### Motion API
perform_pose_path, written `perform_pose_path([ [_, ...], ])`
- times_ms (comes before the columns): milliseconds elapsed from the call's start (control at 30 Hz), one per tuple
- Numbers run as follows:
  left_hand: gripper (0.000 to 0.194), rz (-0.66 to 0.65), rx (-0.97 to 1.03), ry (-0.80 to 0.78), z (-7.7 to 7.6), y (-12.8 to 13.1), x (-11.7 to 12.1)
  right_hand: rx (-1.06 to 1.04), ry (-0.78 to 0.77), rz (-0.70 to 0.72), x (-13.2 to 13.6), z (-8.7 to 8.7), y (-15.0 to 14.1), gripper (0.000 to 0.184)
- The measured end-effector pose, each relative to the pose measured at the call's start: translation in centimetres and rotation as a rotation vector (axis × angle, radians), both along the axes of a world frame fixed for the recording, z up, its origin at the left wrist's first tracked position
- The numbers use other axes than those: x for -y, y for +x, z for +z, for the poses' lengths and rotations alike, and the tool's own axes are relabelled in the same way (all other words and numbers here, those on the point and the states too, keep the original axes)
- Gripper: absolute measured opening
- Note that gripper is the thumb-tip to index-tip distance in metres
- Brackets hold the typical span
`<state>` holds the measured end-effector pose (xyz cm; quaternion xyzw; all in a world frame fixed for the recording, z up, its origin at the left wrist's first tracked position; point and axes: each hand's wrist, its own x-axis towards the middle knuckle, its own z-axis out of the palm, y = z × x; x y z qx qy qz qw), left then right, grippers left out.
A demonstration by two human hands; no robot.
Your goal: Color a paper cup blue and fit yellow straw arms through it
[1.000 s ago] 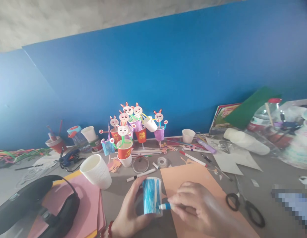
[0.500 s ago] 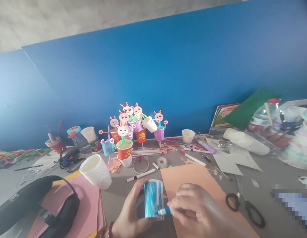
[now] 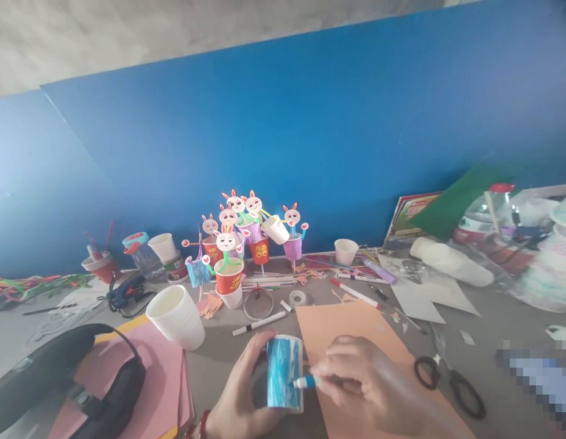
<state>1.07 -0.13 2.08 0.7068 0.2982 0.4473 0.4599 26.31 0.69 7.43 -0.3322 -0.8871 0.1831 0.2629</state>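
My left hand (image 3: pixel 246 390) is wrapped round a paper cup (image 3: pixel 283 372) lying on its side, its wall streaked with blue ink and a white strip left along the right. Pinched in my right hand (image 3: pixel 360 378) is a blue marker (image 3: pixel 304 382), its tip touching or very close to the cup's coloured wall. Under the right hand lies a sheet of orange paper (image 3: pixel 328 323). A capped white marker (image 3: pixel 259 324) rests just beyond the cup.
A stack of white paper cups (image 3: pixel 177 317) stands left, beside pink paper (image 3: pixel 164 378) and black headphones (image 3: pixel 122 390). Rabbit-faced cup figures (image 3: pixel 228 274) stand at the back. Scissors (image 3: pixel 451 378) lie right, near a red marker (image 3: pixel 354 292) and tape roll (image 3: pixel 298 297).
The marker tip has moved slightly up along the cup. The cup has turned a little, and more blue covers its right part.
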Motion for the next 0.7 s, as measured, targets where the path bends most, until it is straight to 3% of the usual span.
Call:
perform_pose_path([
  [200,0.087,0.067,-0.019,0.000,-0.5,-0.3,0.1,0.038,0.000,-0.072,-0.2,0.1,0.1,0.030],
  [300,0.087,0.033,-0.026,-0.001,-0.8,-0.3,0.1,0.042,0.004,-0.015,-0.2,0.1,0.2,0.030],
  [433,0.083,0.048,-0.011,-0.028,-0.8,-0.3,0.2,0.032,0.000,-0.067,-0.2,0.2,0.2,0.030],
  [600,0.085,0.020,0.001,-0.048,-1.0,-0.3,0.2,0.006,0.005,0.000,-0.1,0.1,0.2,0.029],
  [700,0.085,0.046,0.010,-0.049,-1.3,-0.5,0.1,0.015,0.019,-0.042,-0.1,0.0,0.2,0.031],
])
